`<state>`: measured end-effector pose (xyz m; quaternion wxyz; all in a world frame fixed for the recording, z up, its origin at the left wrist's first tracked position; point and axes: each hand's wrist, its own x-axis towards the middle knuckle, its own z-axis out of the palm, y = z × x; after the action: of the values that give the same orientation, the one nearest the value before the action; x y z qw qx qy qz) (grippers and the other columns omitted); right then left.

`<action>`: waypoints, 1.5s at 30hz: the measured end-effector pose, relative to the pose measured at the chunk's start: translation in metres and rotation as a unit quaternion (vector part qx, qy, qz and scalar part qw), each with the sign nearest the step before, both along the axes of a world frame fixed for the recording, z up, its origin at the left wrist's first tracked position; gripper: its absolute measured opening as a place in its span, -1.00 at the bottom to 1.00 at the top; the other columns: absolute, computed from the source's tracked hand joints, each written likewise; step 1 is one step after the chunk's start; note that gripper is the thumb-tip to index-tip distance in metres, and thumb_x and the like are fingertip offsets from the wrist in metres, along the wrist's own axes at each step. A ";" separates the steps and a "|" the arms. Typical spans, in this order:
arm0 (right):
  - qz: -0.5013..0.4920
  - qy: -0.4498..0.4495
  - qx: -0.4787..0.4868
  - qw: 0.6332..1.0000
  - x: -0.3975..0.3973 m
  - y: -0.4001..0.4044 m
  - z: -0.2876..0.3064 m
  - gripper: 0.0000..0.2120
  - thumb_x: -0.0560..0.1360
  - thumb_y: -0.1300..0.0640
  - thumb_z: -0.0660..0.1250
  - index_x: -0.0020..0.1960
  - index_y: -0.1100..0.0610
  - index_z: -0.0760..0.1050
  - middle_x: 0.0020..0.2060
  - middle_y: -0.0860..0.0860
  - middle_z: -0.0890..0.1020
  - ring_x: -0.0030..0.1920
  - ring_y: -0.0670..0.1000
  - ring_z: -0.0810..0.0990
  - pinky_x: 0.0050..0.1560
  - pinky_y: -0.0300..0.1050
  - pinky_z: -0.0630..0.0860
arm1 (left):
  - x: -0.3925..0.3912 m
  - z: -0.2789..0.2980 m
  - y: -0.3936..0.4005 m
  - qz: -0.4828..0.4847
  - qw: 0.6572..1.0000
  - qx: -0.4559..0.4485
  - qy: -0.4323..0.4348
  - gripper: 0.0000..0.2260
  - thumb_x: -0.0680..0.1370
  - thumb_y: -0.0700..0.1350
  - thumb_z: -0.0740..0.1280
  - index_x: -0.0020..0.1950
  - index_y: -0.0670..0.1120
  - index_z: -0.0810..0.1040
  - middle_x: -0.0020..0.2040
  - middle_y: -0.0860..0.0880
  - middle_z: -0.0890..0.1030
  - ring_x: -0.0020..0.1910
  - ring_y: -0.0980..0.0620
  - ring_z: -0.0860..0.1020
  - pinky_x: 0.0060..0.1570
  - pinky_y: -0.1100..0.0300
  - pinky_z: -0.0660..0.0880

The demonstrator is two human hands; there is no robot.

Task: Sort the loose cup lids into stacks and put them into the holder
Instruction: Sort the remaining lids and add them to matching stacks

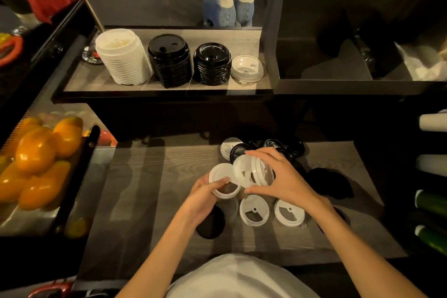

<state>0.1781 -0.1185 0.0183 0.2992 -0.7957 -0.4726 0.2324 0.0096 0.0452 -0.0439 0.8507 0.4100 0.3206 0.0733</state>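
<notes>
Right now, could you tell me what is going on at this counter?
A person is sorting cup lids. The right hand grips a small stack of white lids while the left hand holds a single white lid beside it. Two more white lids and some black lids lie loose on the counter. Four stacks stand on the shelf behind.

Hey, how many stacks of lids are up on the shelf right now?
3. A tall white stack at the left, a black stack beside it, then a shorter black stack. Right of those sits what looks like one clear lid, possibly more nested under it.
</notes>
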 end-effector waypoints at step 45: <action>0.097 0.002 -0.049 0.994 -0.017 0.052 0.042 0.00 0.12 -0.28 0.70 0.41 -0.27 0.22 0.32 -0.36 0.34 0.36 -0.27 0.36 0.36 -0.05 0.49 | -0.002 0.040 -0.007 0.068 0.987 -0.132 -0.052 -0.57 0.69 0.10 0.18 0.41 -0.13 0.57 0.37 -0.25 0.58 0.39 -0.23 0.54 0.38 -0.14 0.42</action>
<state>0.1610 -0.0667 0.0604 0.2367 -0.7592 -0.5351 0.2852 0.0071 0.0386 -0.0035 0.9060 0.2664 0.3101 0.1095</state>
